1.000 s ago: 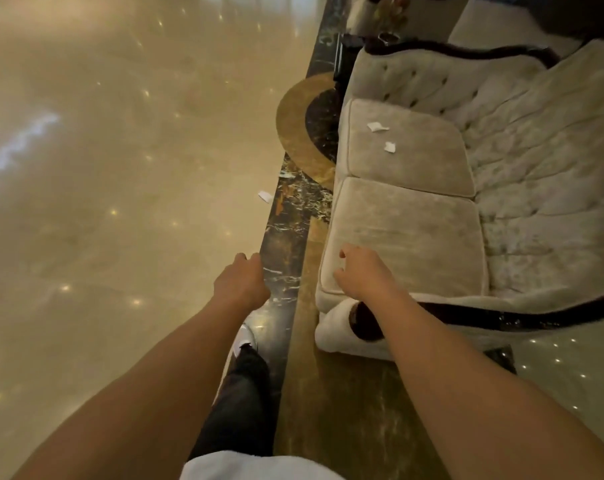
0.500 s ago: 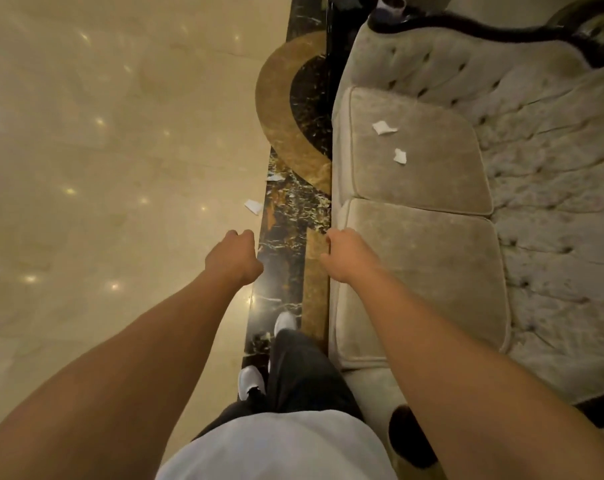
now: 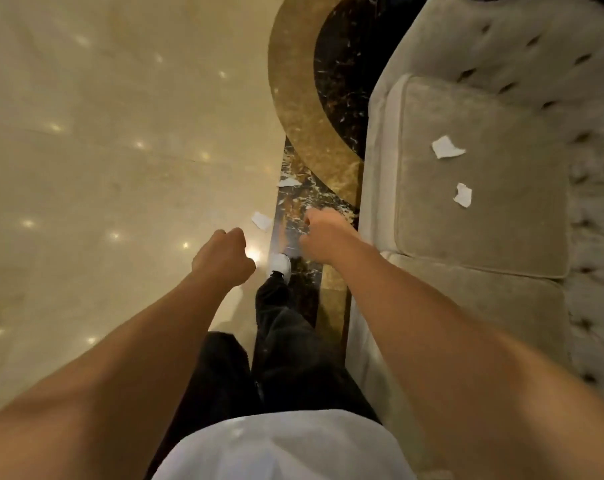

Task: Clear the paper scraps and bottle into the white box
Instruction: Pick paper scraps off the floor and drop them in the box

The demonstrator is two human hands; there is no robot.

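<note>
Two white paper scraps lie on the far sofa cushion [image 3: 480, 174]: a larger scrap [image 3: 446, 147] and a smaller scrap [image 3: 462, 195]. Two more lie on the floor ahead: one scrap [image 3: 261, 220] on the beige tile and another scrap [image 3: 288, 182] at the edge of the dark marble strip. My left hand [image 3: 224, 256] hangs curled over the beige floor, below the nearer floor scrap. My right hand [image 3: 323, 239] is curled over the dark strip beside the sofa front. Both hands hold nothing. No bottle or white box shows.
A beige tufted sofa [image 3: 501, 46] fills the right side. Glossy beige floor [image 3: 103, 150] spreads to the left, with a dark marble strip [image 3: 300, 209] and a gold ring inlay [image 3: 293, 98] ahead. My white shoe [image 3: 279, 265] steps on the strip.
I have walked forward along the sofa front. The scraps on the cushion and floor are now nearer. Both hands swung from the sofa's near cushion to over the floor.
</note>
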